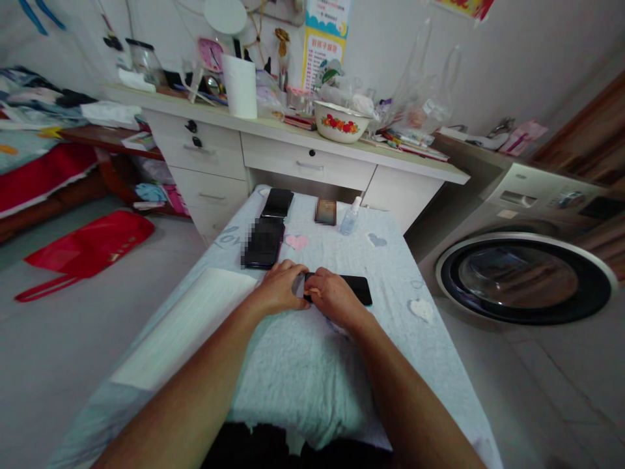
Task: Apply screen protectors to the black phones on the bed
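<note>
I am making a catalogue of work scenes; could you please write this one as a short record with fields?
Left hand: at the left end of a black smartphone
Right hand: over the smartphone; exact grip unclear
Surface: heart-patterned cloth
Beyond the hands: clear spray bottle
Farther left: partly pixelated black device, second black device beyond it
Right background: front-loading washing machine
Floor at left: red bag

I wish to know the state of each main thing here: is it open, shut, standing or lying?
Black phone: lying flat, partly covered
Left hand: thumb and fingers at the phone's end
Right hand: curled over the phone
Pixelated dark device: lying flat, screen state unclear
Spray bottle: standing upright
Middle drawer: shut
Washing machine door: shut
Paper roll: standing on end
Red bag: lying on the floor
</note>
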Demonstrator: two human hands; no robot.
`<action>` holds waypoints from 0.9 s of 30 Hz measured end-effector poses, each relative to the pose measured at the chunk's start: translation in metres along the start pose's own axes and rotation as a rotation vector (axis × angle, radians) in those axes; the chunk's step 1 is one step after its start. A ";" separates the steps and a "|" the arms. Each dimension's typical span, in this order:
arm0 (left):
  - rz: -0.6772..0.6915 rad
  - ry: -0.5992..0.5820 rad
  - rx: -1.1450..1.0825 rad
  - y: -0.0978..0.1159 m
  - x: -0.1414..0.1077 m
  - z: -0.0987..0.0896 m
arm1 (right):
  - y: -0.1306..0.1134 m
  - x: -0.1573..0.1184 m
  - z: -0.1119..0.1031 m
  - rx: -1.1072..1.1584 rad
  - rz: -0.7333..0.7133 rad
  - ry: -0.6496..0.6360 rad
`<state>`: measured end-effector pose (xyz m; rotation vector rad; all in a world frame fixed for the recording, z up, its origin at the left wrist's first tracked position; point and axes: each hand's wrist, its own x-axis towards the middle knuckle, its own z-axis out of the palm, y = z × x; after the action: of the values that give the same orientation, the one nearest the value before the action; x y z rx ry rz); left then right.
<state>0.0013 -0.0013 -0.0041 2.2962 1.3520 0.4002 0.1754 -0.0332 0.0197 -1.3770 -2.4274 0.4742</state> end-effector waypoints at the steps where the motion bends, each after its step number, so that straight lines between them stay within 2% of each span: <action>1: -0.002 0.001 0.001 0.000 0.000 0.000 | 0.000 0.000 0.000 0.002 0.004 -0.002; 27: 0.000 -0.007 0.019 -0.002 0.001 0.002 | -0.001 -0.001 0.000 0.026 0.003 0.015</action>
<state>0.0012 0.0003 -0.0066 2.3110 1.3576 0.3801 0.1747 -0.0343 0.0207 -1.3687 -2.3993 0.4919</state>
